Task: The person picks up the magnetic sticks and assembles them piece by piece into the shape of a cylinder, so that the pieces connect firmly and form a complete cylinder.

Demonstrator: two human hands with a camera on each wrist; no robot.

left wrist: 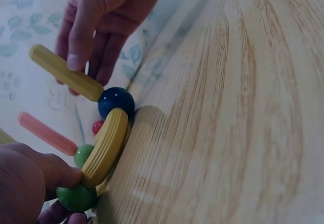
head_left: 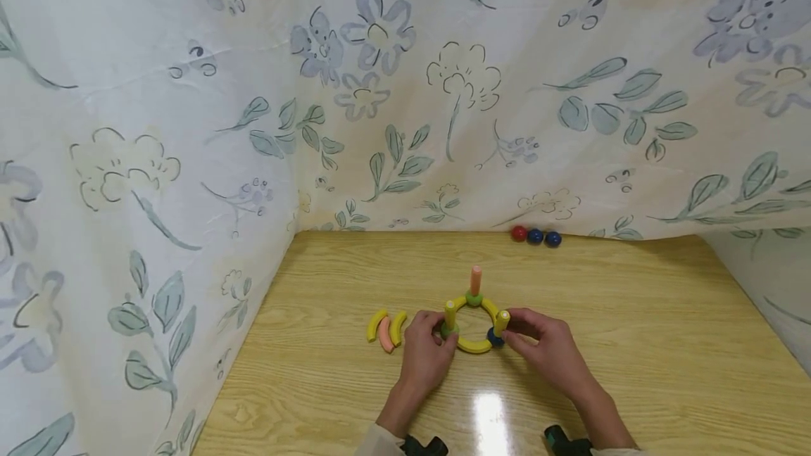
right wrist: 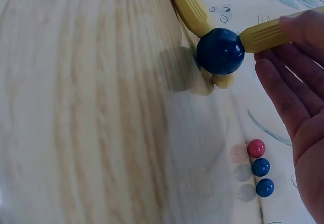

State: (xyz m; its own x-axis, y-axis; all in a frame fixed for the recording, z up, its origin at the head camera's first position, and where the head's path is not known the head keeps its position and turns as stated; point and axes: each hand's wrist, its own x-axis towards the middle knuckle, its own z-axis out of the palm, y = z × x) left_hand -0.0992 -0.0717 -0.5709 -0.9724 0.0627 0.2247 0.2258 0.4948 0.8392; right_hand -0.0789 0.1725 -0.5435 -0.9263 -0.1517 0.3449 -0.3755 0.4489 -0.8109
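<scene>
On the wooden table lies a ring of yellow curved pieces (head_left: 474, 346) joined by balls, with a straight rod standing on each ball. My left hand (head_left: 427, 347) grips the green ball (left wrist: 77, 197) at the ring's left, below a yellow rod (head_left: 450, 312). At the right, my right hand (head_left: 550, 343) pinches the yellow rod (right wrist: 264, 35) rising from the dark blue ball (right wrist: 220, 51). A second green ball (head_left: 474, 298) at the far side carries a pink rod (head_left: 476, 280); neither hand touches it.
Two loose yellow curved pieces (head_left: 376, 326) and a pink curved piece (head_left: 385, 335) lie left of my left hand. Along the table's back edge sit a red ball (head_left: 519, 233) and two blue balls (head_left: 553, 238). A flowered cloth (head_left: 380, 160) hangs behind the table (head_left: 665, 343).
</scene>
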